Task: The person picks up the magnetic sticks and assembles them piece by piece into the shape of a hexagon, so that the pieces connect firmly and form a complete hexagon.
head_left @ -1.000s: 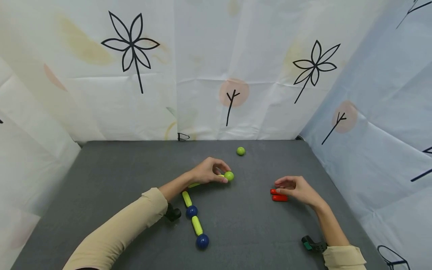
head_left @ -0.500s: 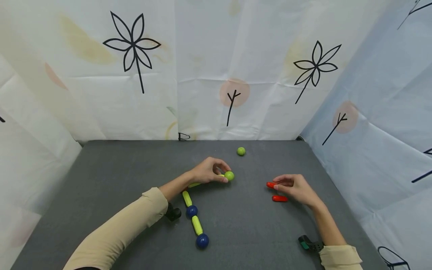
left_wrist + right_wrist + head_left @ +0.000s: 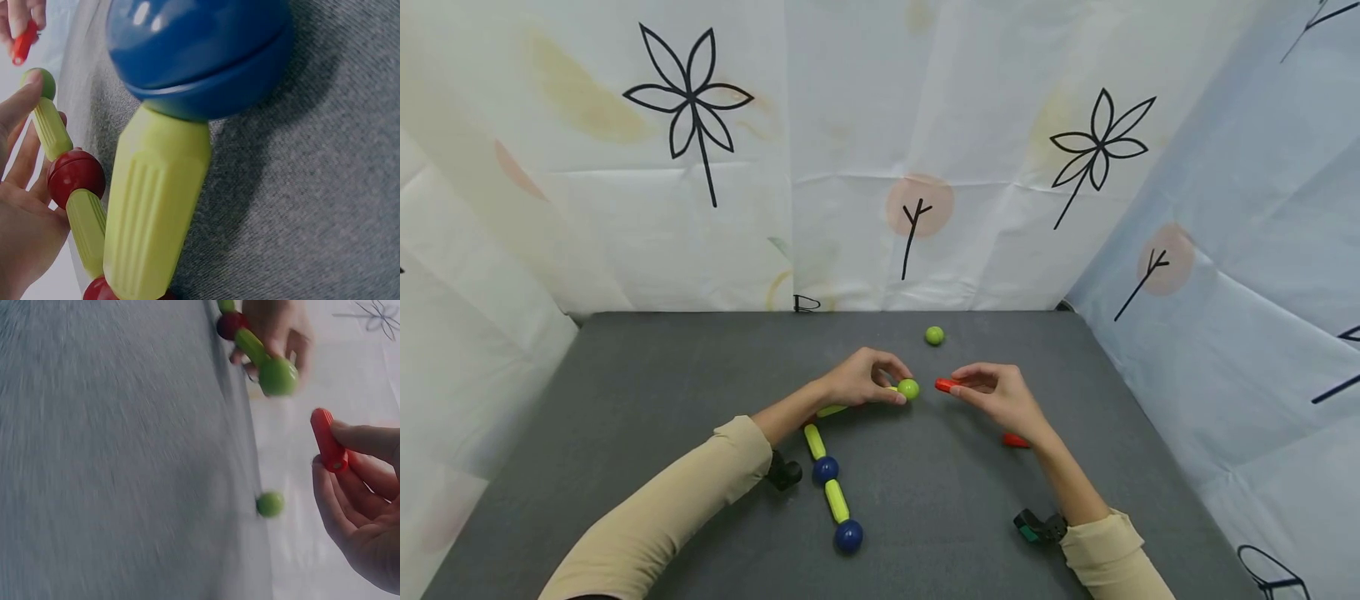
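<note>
My left hand (image 3: 865, 379) pinches the far end of a chain of magnetic building pieces, thumb by a green ball (image 3: 908, 389). In the left wrist view this stretch shows yellow-green rods (image 3: 53, 128) and a dark red ball (image 3: 76, 177). The chain bends and runs toward me through more yellow rods (image 3: 837, 502) to blue balls (image 3: 848, 536). My right hand (image 3: 1000, 396) pinches a red rod (image 3: 946, 385) between thumb and fingers, just right of the green ball and apart from it. In the right wrist view the red rod (image 3: 328, 440) is held off the table.
A loose green ball (image 3: 934, 335) lies near the table's back edge. A second red rod (image 3: 1016, 440) lies under my right forearm, partly hidden. Patterned white cloth (image 3: 850, 167) stands behind the grey table (image 3: 700, 358) and at its sides.
My right hand has lifted one red rod from beside the other and carried it left and away from me, close to the green ball. My left hand stays in place.
</note>
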The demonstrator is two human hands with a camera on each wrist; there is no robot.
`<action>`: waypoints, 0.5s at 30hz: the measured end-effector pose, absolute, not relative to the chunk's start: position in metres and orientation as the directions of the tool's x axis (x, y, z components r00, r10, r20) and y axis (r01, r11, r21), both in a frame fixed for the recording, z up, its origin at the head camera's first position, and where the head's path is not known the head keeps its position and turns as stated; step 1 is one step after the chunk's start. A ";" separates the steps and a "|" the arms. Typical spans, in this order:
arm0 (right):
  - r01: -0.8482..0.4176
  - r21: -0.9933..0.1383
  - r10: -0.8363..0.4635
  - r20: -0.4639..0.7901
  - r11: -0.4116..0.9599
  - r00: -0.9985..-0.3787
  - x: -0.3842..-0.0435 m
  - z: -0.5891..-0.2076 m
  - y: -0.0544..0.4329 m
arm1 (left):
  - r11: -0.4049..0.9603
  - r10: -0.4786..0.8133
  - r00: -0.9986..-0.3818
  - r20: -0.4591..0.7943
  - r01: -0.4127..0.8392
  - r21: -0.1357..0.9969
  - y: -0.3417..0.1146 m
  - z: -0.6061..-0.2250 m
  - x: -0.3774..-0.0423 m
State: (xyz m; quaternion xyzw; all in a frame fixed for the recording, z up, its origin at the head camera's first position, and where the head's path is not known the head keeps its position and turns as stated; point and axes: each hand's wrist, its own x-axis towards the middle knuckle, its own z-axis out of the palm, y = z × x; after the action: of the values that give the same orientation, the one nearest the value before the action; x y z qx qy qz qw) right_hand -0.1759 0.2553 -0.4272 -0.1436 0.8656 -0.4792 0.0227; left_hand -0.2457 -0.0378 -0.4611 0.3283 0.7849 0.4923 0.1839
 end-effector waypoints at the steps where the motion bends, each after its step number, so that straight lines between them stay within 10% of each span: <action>1: -0.232 -0.834 -0.277 0.099 0.500 -0.956 -0.178 -0.428 0.250 | 0.301 0.697 -0.716 0.033 0.334 0.893 -0.038 -0.461 -0.246; 15: -0.262 -0.829 -0.326 0.103 0.494 -0.940 -0.185 -0.438 0.230 | 0.290 0.706 -0.708 0.023 0.319 0.902 -0.038 -0.461 -0.245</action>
State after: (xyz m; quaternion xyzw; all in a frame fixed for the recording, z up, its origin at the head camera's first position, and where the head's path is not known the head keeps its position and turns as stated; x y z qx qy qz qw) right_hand -0.1851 0.2302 -0.4379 -0.1702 0.8635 -0.4735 0.0336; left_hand -0.2455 -0.0383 -0.4607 0.3287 0.7793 0.4968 0.1946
